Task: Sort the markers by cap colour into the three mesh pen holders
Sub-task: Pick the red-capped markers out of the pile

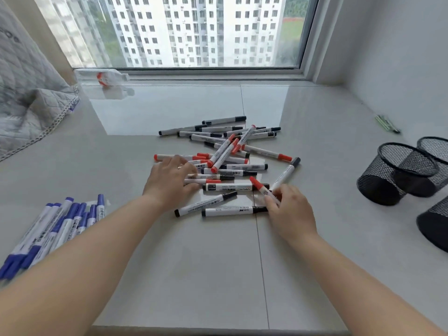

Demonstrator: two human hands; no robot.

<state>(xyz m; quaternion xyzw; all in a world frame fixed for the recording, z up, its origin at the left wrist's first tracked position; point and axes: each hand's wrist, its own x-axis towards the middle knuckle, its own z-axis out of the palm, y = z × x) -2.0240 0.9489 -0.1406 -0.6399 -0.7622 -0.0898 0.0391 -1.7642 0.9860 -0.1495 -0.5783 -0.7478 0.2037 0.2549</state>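
markers (pixel 225 163) piled on a pale sill, between two hands.
left hand (pixel 169 180) rests flat on the pile; right hand (pixel 289 209) pinches a red-capped marker (pixel 263 190).

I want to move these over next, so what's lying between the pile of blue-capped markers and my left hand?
Nothing: in the head view, only bare grey tile separates the blue-capped markers from your left hand, which rests on the mixed red and black pile.

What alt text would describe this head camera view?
Two hands work a pile of red- and black-capped markers; the right hand pinches a red-capped marker. Blue-capped markers lie left, three mesh pen holders right.
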